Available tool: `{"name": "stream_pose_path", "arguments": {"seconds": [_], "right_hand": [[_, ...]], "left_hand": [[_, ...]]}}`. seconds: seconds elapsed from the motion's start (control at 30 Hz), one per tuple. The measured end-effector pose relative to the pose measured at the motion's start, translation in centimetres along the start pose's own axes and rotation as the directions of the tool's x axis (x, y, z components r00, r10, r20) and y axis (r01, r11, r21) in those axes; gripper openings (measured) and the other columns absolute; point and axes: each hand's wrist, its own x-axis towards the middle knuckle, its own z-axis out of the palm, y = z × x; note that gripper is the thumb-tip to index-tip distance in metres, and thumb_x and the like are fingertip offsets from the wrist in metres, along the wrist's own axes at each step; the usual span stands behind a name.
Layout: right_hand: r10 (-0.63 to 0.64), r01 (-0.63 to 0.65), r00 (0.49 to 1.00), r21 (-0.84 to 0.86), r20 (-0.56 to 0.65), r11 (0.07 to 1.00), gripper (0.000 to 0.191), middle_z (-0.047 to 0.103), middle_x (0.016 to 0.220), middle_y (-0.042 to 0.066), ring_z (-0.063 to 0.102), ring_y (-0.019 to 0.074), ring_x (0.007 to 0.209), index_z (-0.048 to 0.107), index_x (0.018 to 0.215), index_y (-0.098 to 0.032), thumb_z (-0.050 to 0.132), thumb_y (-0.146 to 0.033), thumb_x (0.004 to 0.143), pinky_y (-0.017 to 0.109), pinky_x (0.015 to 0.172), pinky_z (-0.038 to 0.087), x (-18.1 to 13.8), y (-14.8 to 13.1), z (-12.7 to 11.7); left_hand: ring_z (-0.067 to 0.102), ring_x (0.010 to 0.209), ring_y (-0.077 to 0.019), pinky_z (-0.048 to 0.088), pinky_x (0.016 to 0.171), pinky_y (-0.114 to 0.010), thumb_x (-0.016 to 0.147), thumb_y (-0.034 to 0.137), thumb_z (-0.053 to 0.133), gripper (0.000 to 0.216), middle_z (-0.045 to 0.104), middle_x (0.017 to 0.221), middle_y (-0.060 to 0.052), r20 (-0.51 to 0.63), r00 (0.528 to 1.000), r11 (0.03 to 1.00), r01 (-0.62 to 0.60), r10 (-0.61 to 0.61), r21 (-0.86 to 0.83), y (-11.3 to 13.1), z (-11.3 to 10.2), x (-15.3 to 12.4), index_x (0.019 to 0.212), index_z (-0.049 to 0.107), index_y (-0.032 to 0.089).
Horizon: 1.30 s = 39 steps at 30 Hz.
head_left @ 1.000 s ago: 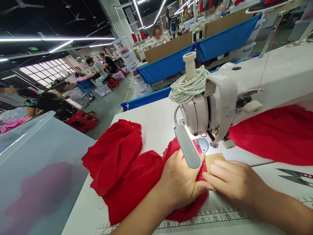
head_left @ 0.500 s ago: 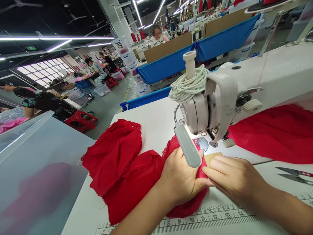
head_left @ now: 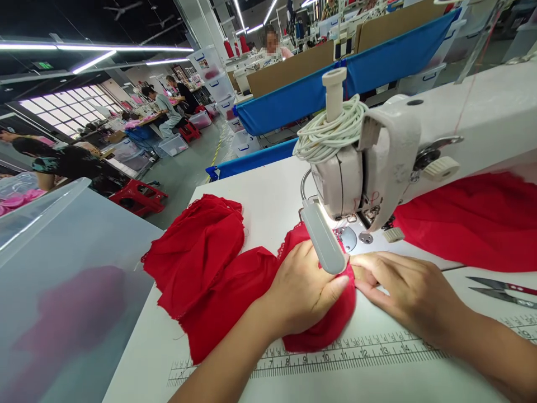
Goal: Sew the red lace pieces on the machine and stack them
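Observation:
Red fabric (head_left: 218,288) with a scalloped, lacy edge lies bunched on the sewing table, and its right end runs under the head of a white sewing machine (head_left: 338,187). On that end my left hand (head_left: 300,288) rests flat, thumb stretched out over the cloth and fingers pointing toward the needle area. A grey lamp (head_left: 323,238) hides some of its fingertips. My right hand (head_left: 403,285) pinches the fabric's right edge between thumb and fingers, close to the left thumb. The needle and presser foot are mostly hidden behind the lamp.
Thread snips (head_left: 501,288) lie at the right. A printed ruler (head_left: 348,358) runs along the table's front. More red cloth (head_left: 470,224) lies behind the machine arm. A translucent bin (head_left: 84,240) stands left. Other people sit at work farther back.
My left thumb has moved up and away from the right fingers, flattening onto the cloth. The right hand's fingers have opened a gap from the thumb. The view has shifted slightly.

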Motion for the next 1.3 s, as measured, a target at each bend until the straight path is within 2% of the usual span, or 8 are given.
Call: {"name": "stream_pose_path", "arguments": {"seconds": [0.1,0.17,0.3,0.43,0.8,0.93,1.1,1.3], "right_hand": [[-0.041,0.04,0.999,0.019,0.026,0.999,0.008,0.062,0.08,0.004,0.054,0.0168,0.074,0.058,0.095,-0.015,0.054,-0.009,0.093,0.03,0.06,0.033,0.0,-0.1,-0.1],[-0.076,0.076,0.997,0.014,0.029,0.997,0.013,0.057,0.074,0.002,0.048,0.0165,0.069,0.06,0.093,-0.016,0.051,-0.006,0.092,0.03,0.057,0.029,0.1,-0.4,-0.2],[-0.14,0.141,0.99,-0.035,0.024,0.989,0.026,0.042,0.061,-0.001,0.029,0.0157,0.058,0.059,0.074,-0.018,0.047,0.0,0.089,0.031,0.053,0.018,0.1,-0.9,-0.2],[-0.189,0.189,0.982,-0.01,0.031,0.982,0.033,0.04,0.06,0.0,0.027,0.0154,0.058,0.047,0.06,-0.018,0.045,-0.001,0.089,0.032,0.054,0.015,-0.2,-1.0,0.1],[-0.208,0.207,0.978,0.039,0.001,0.977,0.033,0.042,0.061,0.0,0.031,0.0146,0.059,0.049,0.063,-0.017,0.044,-0.004,0.093,0.031,0.053,0.017,0.1,-0.9,0.0],[-0.221,0.221,0.975,0.036,0.006,0.975,0.034,0.041,0.061,0.0,0.031,0.0147,0.059,0.048,0.062,-0.017,0.043,-0.004,0.094,0.032,0.053,0.016,0.0,-0.7,0.1],[-0.205,0.206,0.979,0.053,-0.013,0.977,0.03,0.043,0.062,0.0,0.031,0.0152,0.06,0.055,0.068,-0.016,0.043,-0.002,0.092,0.032,0.053,0.016,-0.1,-0.7,0.1],[-0.207,0.207,0.978,0.067,-0.015,0.976,0.029,0.043,0.062,0.001,0.031,0.0155,0.06,0.055,0.067,-0.015,0.045,0.001,0.088,0.032,0.053,0.017,0.0,-0.6,0.1]], "left_hand": [[0.053,0.098,-0.0206,0.047,0.087,-0.035,0.1,0.032,0.027,0.042,0.061,0.111,-0.007,0.012,1.0,0.997,0.021,-0.02,-0.078,-0.1,-0.5,0.1,0.1,0.067,0.019],[0.053,0.097,-0.0209,0.047,0.087,-0.036,0.101,0.033,0.028,0.043,0.061,0.11,-0.007,0.009,1.0,0.997,0.022,-0.021,-0.074,-0.2,-0.4,0.1,0.098,0.068,0.02],[0.054,0.097,-0.0227,0.047,0.085,-0.038,0.101,0.043,0.022,0.052,0.062,0.109,-0.008,-0.029,0.999,1.0,-0.016,0.016,0.021,-0.3,0.2,-0.2,0.107,0.069,0.021],[0.053,0.1,-0.0259,0.047,0.086,-0.041,0.099,0.056,0.017,0.063,0.062,0.111,-0.011,-0.075,0.996,0.992,-0.031,0.041,0.124,-0.3,0.9,-0.5,0.118,0.066,0.021],[0.054,0.101,-0.0255,0.045,0.087,-0.04,0.095,0.061,0.001,0.079,0.063,0.115,-0.012,-0.112,0.993,0.983,-0.025,0.046,0.184,0.0,1.2,-0.6,0.124,0.064,0.023],[0.054,0.098,-0.0252,0.046,0.085,-0.04,0.094,0.063,0.001,0.079,0.063,0.117,-0.012,-0.121,0.991,0.978,-0.028,0.054,0.207,0.0,1.3,-0.7,0.127,0.062,0.024],[0.055,0.1,-0.0266,0.046,0.086,-0.043,0.094,0.063,0.002,0.079,0.063,0.118,-0.012,-0.108,0.992,0.978,-0.039,0.062,0.205,-0.1,1.4,-0.7,0.128,0.061,0.023],[0.055,0.099,-0.0271,0.047,0.086,-0.045,0.093,0.065,0.005,0.079,0.064,0.118,-0.012,-0.099,0.995,0.982,-0.009,0.029,0.189,0.0,1.4,-0.7,0.129,0.061,0.022]]}}
